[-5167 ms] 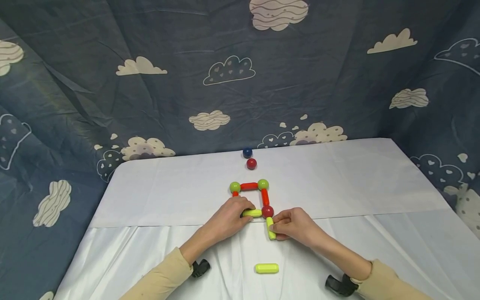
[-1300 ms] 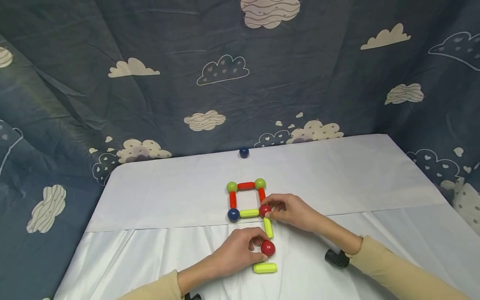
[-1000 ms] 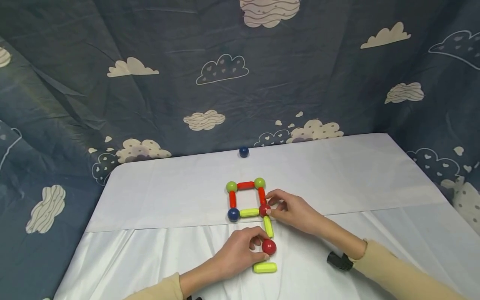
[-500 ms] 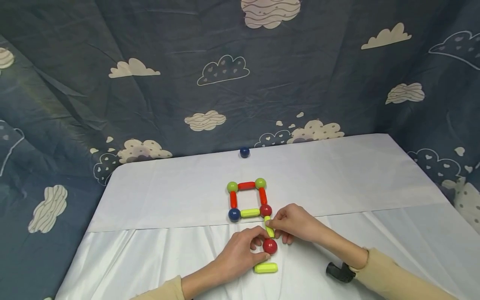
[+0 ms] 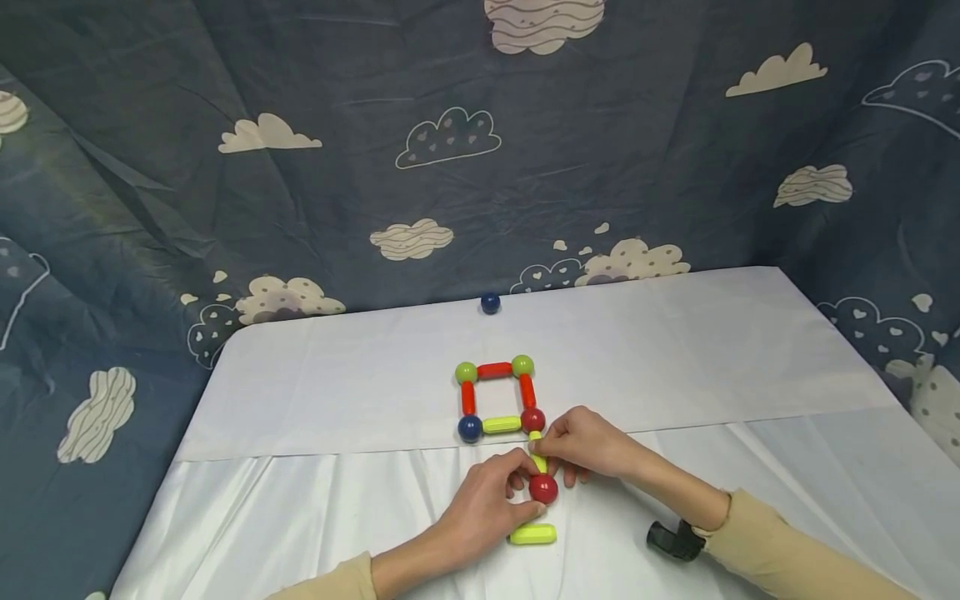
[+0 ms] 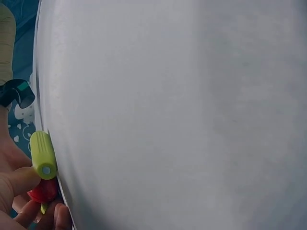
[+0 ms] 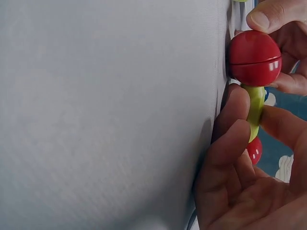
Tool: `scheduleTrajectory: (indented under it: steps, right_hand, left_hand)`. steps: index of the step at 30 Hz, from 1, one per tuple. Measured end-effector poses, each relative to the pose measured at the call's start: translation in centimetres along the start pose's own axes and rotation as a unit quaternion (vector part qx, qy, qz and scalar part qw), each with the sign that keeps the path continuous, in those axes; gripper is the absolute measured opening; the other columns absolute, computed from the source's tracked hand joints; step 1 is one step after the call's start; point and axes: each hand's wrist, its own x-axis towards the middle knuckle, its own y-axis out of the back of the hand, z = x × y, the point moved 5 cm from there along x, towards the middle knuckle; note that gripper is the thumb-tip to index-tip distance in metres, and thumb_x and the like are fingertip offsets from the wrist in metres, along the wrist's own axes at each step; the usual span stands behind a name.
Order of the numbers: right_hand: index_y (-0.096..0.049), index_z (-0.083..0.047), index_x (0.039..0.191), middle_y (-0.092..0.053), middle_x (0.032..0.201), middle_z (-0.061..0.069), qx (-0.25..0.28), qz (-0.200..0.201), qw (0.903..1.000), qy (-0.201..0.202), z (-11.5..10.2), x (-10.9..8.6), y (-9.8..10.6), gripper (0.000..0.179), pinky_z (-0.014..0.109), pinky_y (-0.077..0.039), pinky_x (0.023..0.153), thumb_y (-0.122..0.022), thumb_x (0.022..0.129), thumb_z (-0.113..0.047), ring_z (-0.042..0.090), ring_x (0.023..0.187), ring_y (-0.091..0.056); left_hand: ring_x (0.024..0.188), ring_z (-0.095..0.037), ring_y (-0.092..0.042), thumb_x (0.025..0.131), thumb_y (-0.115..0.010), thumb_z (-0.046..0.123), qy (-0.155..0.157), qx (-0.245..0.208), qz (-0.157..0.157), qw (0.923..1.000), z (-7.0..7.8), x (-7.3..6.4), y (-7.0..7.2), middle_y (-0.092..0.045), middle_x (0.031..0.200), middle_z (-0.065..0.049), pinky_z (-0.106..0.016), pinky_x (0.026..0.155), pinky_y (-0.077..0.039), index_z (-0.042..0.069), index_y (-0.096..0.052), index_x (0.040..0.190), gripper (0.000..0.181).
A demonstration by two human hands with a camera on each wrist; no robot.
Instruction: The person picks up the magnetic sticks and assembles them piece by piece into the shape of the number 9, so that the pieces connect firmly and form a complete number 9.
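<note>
My left hand [image 5: 483, 504] holds a red ball [image 5: 543, 489] between thumb and fingers, low in the middle of the head view. My right hand [image 5: 588, 446] pinches a yellow-green magnetic rod [image 7: 254, 115] from both sides. One end of that rod meets the held ball; its other end meets a second red ball [image 5: 533, 419], the near right corner of a square. Red rods [image 5: 495, 370], green balls [image 5: 522, 365], a blue ball [image 5: 470, 428] and another yellow-green rod [image 5: 501, 425] make up the rest of the square.
A loose yellow-green rod [image 5: 533, 534] lies just below the left thumb. Far back, near the table's rear edge, sits a lone blue ball [image 5: 491, 303]. White cloth [image 5: 337, 383] covers the table, and a dark cloud-patterned curtain [image 5: 337, 208] hangs behind it.
The spare red ball has come from the back to the rod's near end, and a blue ball now fills the near left corner. My right hand shifted from the corner ball down to the rod.
</note>
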Motion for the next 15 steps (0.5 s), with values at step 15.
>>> scheduleTrajectory:
  steps: [15]
  right_hand:
    - [-0.067, -0.006, 0.075, -0.065, 0.064, 0.004, 0.009, 0.008, 0.9999, 0.003, 0.58, -0.03, -0.12, 0.027, 0.024, -0.043, 0.044, -0.065, 0.094, -0.025, 0.017, 0.047, -0.058]
  left_hand:
    - [0.078, -0.008, -0.049, 0.079, -0.083, 0.015, 0.015, -0.019, 0.022, 0.9995, -0.19, -0.05, -0.4, -0.056, 0.087, 0.01, -0.023, 0.069, -0.042, 0.022, -0.063, 0.1, 0.029]
